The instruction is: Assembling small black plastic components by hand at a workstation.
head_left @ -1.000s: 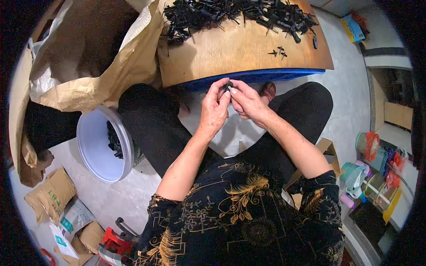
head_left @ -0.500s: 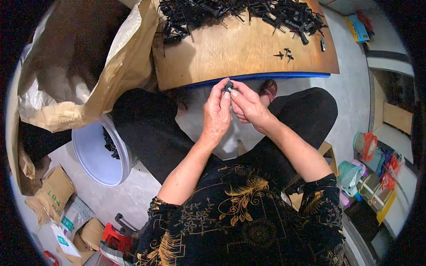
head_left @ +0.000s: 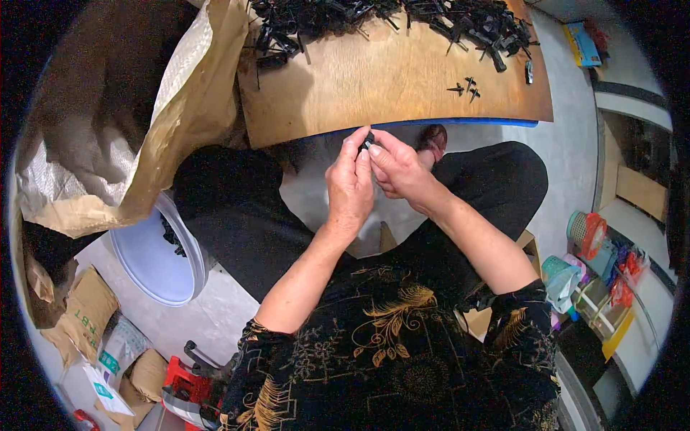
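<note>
Between both hands, over my lap, I hold a small black plastic part [head_left: 367, 138] that my fingers largely cover. My left hand [head_left: 350, 179] is closed on it from the left, thumb and fingertips at its edge. From the other side my right hand [head_left: 402, 167] pinches the same part, its thumb near a small pale spot. Just beyond my fingers lies the near edge of a wooden board [head_left: 359, 86]. A heap of black plastic parts [head_left: 402, 18] covers the board's far side. Several small black pointed pieces [head_left: 471, 89] lie apart at its right.
A large woven sack [head_left: 190, 86] gapes at the left, partly over a white bucket [head_left: 154, 251] with black parts inside. Brown packages [head_left: 90, 309] and a red tool-like object [head_left: 188, 381] sit lower left. Baskets and plastic bags [head_left: 589, 251] stand at the right.
My hands stay together on the black part with barely any shift. The sack, bucket and board appear slightly moved in the picture, as the view has turned a little.
</note>
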`<move>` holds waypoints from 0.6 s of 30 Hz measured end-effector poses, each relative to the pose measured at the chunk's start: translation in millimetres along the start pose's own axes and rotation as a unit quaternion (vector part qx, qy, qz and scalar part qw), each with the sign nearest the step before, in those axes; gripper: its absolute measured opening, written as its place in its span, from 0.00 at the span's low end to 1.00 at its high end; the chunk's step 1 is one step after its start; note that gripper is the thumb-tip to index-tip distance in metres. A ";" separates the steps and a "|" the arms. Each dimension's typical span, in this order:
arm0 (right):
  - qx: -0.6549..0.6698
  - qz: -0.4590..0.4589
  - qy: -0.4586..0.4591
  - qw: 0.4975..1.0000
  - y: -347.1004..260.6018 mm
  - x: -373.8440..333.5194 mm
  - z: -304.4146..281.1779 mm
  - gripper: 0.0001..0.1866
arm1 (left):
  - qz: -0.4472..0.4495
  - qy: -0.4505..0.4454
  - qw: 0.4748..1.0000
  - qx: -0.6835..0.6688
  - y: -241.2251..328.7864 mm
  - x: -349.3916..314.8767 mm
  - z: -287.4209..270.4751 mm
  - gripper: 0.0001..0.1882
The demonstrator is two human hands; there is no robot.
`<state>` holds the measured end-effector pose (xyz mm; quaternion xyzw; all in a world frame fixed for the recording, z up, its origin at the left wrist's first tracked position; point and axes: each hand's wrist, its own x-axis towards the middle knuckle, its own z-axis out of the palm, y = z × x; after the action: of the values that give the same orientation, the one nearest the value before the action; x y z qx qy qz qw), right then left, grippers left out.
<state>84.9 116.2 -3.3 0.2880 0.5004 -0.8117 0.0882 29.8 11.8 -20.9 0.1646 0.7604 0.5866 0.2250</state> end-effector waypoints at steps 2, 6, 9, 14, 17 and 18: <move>0.006 0.015 -0.006 1.000 -2.7 -0.2 -3.4 0.18 | 0.032 0.002 0.999 0.013 -3.4 1.5 3.0 0.16; -0.032 0.077 -0.032 0.996 -7.9 6.8 -10.7 0.16 | 0.095 0.001 0.993 0.065 -11.7 3.4 3.0 0.15; -0.042 0.110 -0.040 0.992 -13.2 3.6 -5.9 0.14 | 0.006 -0.040 0.997 0.061 -4.1 2.6 -5.1 0.15; -0.093 0.021 -0.084 0.992 -24.9 -12.3 1.1 0.17 | 0.046 -0.032 0.993 -0.106 8.4 -7.1 -21.0 0.14; -0.109 0.007 -0.069 0.992 -27.4 -29.9 4.2 0.15 | 0.073 0.041 0.989 -0.120 46.8 -31.1 -71.6 0.15; -0.130 -0.002 -0.047 0.990 -26.8 -33.9 1.2 0.14 | 0.103 0.080 0.987 -0.099 61.4 -44.2 -94.0 0.15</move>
<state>100.6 123.2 36.3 0.2346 0.5974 -0.7526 0.1472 16.0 -71.9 64.8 0.1713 0.6931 0.6902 0.1174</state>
